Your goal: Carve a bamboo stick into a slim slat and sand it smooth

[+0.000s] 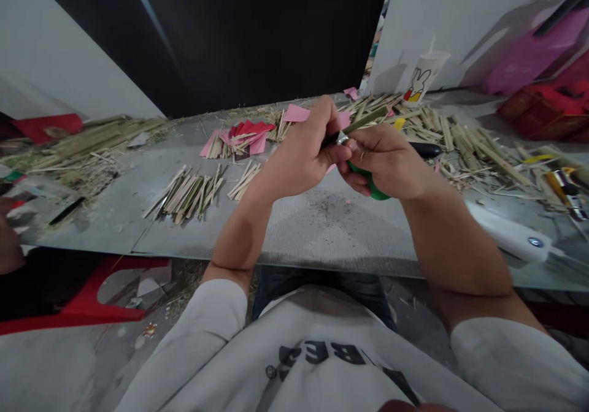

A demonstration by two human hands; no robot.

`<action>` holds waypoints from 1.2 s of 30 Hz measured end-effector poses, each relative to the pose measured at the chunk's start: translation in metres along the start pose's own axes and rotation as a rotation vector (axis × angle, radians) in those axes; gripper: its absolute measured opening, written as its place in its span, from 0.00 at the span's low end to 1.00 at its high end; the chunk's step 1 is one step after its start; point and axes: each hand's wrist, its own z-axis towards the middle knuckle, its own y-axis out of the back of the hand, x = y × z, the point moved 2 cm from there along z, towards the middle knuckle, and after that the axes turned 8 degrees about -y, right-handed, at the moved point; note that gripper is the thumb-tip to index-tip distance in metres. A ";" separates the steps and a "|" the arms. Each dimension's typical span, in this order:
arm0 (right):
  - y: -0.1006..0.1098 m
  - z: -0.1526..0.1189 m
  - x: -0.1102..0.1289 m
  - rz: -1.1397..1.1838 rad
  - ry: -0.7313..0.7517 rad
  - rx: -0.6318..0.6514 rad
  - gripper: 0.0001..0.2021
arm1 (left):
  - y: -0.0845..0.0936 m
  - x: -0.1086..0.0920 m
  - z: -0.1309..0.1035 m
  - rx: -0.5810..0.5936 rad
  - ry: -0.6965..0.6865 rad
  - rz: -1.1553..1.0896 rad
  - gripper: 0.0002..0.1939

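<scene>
My left hand (306, 148) is closed around a green bamboo strip (368, 119), which points up and to the right past my fingers. My right hand (384, 160) grips a green-handled tool (380, 193); a short piece of shiny metal shows between the two hands, against the strip. The fingers hide most of the tool, so its exact kind cannot be told. My hands meet above the table, thumbs nearly touching. To their left lie a pile of cut bamboo sticks (186, 194) and a smaller pile (243, 179).
Pink and red paper pieces (251, 135) lie among sticks behind. Bamboo splints (478, 142) spread to the right, near a paper cup (426, 78), a black handle (426, 149) and a white device with a cable (515, 234). Another person's arm (8, 240) shows far left, by a red stool (83, 301).
</scene>
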 end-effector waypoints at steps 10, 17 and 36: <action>0.001 0.003 0.002 0.056 -0.009 0.024 0.23 | -0.007 0.013 -0.003 -0.071 -0.019 0.007 0.27; -0.001 0.000 0.001 0.015 0.090 -0.100 0.22 | -0.003 0.011 -0.004 -0.052 0.018 0.099 0.21; 0.001 0.004 -0.002 0.087 -0.007 -0.013 0.23 | -0.010 0.017 -0.004 -0.053 0.015 -0.024 0.28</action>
